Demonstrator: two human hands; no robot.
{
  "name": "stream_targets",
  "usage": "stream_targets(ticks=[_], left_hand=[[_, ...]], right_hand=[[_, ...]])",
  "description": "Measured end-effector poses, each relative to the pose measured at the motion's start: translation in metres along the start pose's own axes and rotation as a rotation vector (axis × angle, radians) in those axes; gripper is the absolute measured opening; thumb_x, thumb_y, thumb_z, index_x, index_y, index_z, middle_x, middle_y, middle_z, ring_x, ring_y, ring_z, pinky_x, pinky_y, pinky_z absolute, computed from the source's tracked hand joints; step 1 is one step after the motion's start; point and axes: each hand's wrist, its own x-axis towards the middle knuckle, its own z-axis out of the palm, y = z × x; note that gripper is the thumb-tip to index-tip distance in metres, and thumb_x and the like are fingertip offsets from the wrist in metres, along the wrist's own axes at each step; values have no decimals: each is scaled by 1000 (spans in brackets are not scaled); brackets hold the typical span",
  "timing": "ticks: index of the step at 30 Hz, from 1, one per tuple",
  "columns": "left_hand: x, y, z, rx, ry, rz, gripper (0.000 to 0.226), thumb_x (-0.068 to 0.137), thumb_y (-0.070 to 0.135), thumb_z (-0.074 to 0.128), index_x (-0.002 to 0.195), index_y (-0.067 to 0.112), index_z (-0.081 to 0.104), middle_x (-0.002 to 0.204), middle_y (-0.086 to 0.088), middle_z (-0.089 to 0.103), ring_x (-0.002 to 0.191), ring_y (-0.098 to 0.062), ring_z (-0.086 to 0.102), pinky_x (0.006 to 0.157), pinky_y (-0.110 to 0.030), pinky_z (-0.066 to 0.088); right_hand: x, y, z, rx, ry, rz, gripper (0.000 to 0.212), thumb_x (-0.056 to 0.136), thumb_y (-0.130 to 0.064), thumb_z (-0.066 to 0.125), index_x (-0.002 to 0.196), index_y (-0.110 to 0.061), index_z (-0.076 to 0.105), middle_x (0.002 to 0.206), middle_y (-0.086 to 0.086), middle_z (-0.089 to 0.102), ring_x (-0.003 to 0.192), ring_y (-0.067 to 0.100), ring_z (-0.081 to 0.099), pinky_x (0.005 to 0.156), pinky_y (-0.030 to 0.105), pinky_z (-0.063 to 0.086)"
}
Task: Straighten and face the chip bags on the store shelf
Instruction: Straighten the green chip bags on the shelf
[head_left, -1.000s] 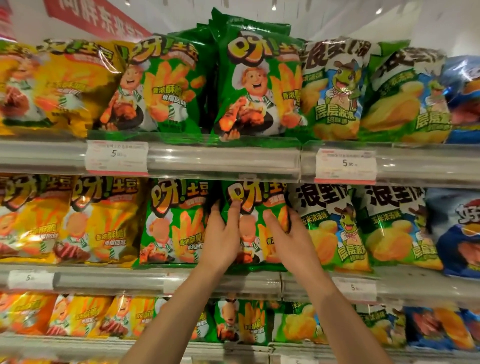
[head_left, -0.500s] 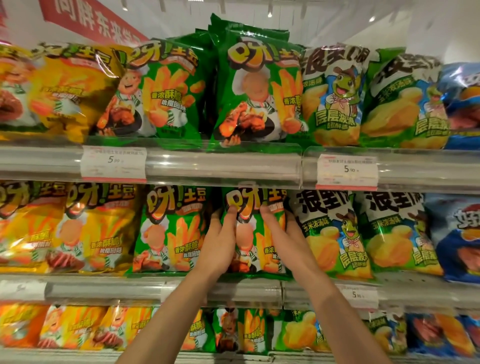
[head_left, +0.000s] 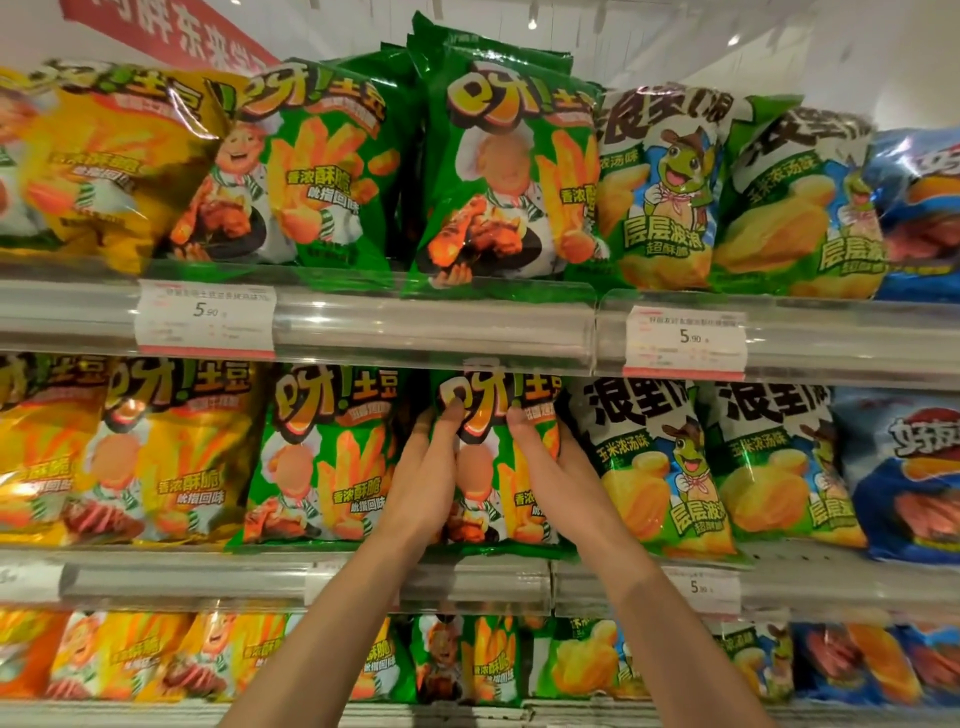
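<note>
Both hands, left hand (head_left: 423, 483) and right hand (head_left: 558, 480), now press closer together on the green chip bag (head_left: 496, 462), grip closed around its sides, directly below the left price tag (head_left: 205, 319); the bag stands straighter.

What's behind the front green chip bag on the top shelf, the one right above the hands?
Behind the front green bag, green tops of more bags stick up, so a row sits behind it. How many there are, and whether they face forward, is hidden by the front bag.
</note>
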Motion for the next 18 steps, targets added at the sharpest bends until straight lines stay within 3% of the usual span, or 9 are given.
stream_targets(ticks=[2,5,8,13,16,18], left_hand=[[1,0,0,-1,17,-4,63,94,64,39,146,29,42,140,1,53,126,-18,49,97,-36,36],[-3,1,0,29,30,28,55,98,59,35,143,28,45,133,5,54,118,-14,49,96,-35,37],[-4,1,3,62,41,41,74,91,73,34,147,25,40,135,2,56,124,-18,52,104,-41,42],[5,-1,5,98,71,49,87,84,82,31,145,21,41,135,-11,60,124,-29,56,107,-50,43],[6,-1,5,96,83,51,79,91,73,33,149,21,35,139,-3,56,126,-24,53,107,-45,42],[5,-3,4,86,79,58,73,94,68,34,150,21,34,141,-3,54,128,-23,51,106,-39,41]], right_hand=[[1,0,0,-1,-19,12,79,76,-89,39,141,-44,44,138,-11,55,124,13,53,106,37,42],[0,0,-1,66,4,19,76,81,-85,37,144,-43,40,146,-10,49,129,14,48,104,31,36],[-1,0,2,102,46,26,77,89,-77,33,153,-35,28,155,-6,38,141,18,37,101,30,30],[10,-1,8,120,91,25,70,93,-71,37,148,-28,39,141,-1,51,118,15,49,92,26,33],[12,1,8,104,89,24,72,92,-73,36,148,-28,40,140,-1,52,117,16,51,92,27,35],[8,2,8,109,83,19,61,95,-68,38,143,-30,44,125,-8,55,106,9,49,85,22,36]])
